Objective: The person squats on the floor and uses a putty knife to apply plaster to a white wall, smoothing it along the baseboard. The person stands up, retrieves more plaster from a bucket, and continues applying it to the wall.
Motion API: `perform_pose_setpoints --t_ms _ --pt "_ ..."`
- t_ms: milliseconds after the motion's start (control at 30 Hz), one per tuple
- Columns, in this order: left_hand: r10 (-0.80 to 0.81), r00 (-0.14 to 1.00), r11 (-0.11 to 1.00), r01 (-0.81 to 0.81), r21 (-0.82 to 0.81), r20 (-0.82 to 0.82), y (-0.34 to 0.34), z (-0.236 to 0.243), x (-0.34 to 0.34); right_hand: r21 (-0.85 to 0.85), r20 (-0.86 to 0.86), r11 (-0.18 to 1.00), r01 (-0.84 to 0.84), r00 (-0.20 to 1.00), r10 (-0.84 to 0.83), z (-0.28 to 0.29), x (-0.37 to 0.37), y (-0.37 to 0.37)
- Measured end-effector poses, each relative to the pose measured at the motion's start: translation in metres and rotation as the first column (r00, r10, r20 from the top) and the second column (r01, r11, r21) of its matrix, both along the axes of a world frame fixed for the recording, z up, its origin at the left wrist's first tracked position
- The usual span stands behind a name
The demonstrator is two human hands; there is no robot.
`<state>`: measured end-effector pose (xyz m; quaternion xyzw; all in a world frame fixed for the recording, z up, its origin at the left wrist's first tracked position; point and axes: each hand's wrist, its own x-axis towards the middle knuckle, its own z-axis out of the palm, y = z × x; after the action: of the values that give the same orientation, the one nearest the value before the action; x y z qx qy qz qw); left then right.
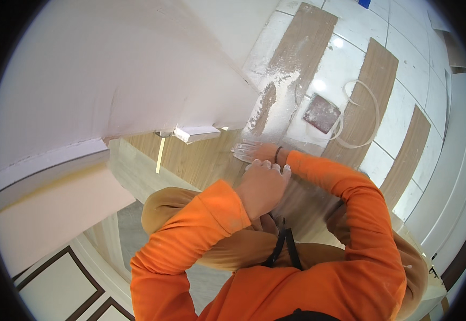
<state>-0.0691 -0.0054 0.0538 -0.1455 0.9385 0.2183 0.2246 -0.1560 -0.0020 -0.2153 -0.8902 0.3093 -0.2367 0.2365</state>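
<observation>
My right hand, with a black band at its wrist, lies stretched out on a wood-look board. White dust coats its fingers, which reach left across the board near the powdered part. Just nearer to me is my left hand, curled closed with whitened fingers; whatever it might hold is hidden. Beyond the right hand, white powder is smeared over the board. To the right of it rests a dusty, dark reddish-brown square piece, which looks like an abrasive sheet.
A pale thin strip loops across a wood-look plank on white tiles. A pale wall rises at left, with a white block and a narrow yellow strip by its base. White panelling stands at right.
</observation>
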Motion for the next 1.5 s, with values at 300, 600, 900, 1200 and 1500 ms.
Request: perform_pose_setpoints --t_ms 300,600,900,1200,1500 --pt "-0.049 0.997 0.999 0.050 -0.017 0.053 -0.011 0.008 -0.001 -0.028 -0.233 0.837 0.547 0.811 -0.537 0.026 -0.138 -0.032" --pt "-0.082 0.997 0.997 0.081 0.018 0.003 -0.016 -0.001 0.000 0.146 -0.192 0.975 0.169 0.971 -0.140 0.010 -0.110 -0.040" --pt "-0.036 0.995 0.999 0.036 0.003 0.089 -0.024 -0.002 -0.001 0.007 -0.141 0.984 0.181 0.974 -0.178 0.040 -0.097 -0.030" --pt "-0.065 0.997 0.997 0.063 0.046 0.047 -0.031 0.002 -0.003 -0.119 -0.355 0.799 0.590 0.726 -0.589 0.032 -0.244 -0.086" --pt "-0.067 0.996 0.998 0.067 0.003 0.061 -0.033 0.001 -0.007 0.093 -0.234 0.994 0.058 0.972 -0.034 0.025 -0.131 0.011"
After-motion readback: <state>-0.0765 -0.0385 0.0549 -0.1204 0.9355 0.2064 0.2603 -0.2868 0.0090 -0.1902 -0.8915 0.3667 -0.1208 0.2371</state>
